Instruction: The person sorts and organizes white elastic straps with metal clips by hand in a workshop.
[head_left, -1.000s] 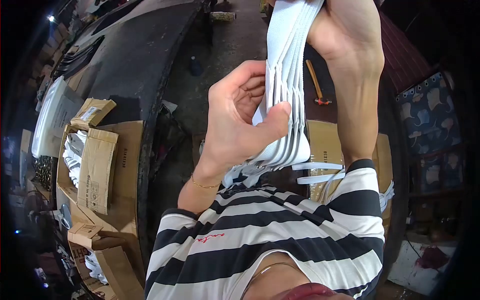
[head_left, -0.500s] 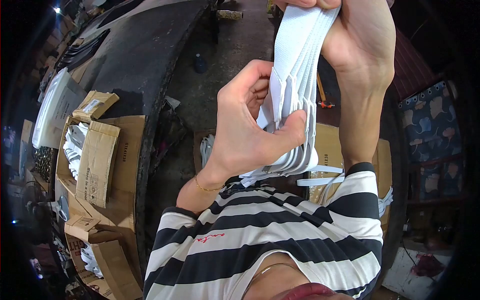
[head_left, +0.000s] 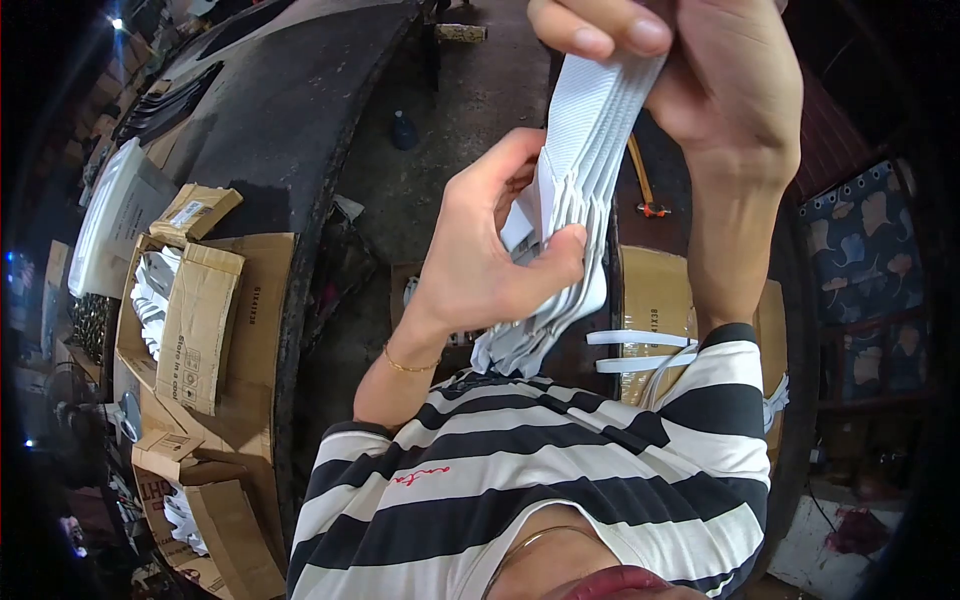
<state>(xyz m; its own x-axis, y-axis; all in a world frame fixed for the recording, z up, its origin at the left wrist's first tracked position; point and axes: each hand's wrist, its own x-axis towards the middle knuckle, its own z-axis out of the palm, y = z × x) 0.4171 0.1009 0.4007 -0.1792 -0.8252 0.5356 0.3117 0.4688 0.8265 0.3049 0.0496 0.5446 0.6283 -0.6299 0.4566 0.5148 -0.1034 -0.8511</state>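
Note:
A layered bundle of white woven straps hangs at a slant in front of my chest, with looser ends fanning out toward my shirt. My left hand is closed around its middle, thumb on the near side and fingers behind, partly hidden. At the top of the view, my right hand grips the upper end of the same bundle between thumb and fingers; part of that hand is cut off by the frame edge. Between the hands the strap edges lie close together, one over another.
Cardboard boxes with white strips stand at left, an upper box and a lower box, beside a dark tabletop. More white straps lie over a carton by my right arm. An orange-handled tool is beyond.
The bundle has shifted slightly left and its lower ends have swung closer together. My right hand's fingers have come lower into view, and my left hand has moved a little left.

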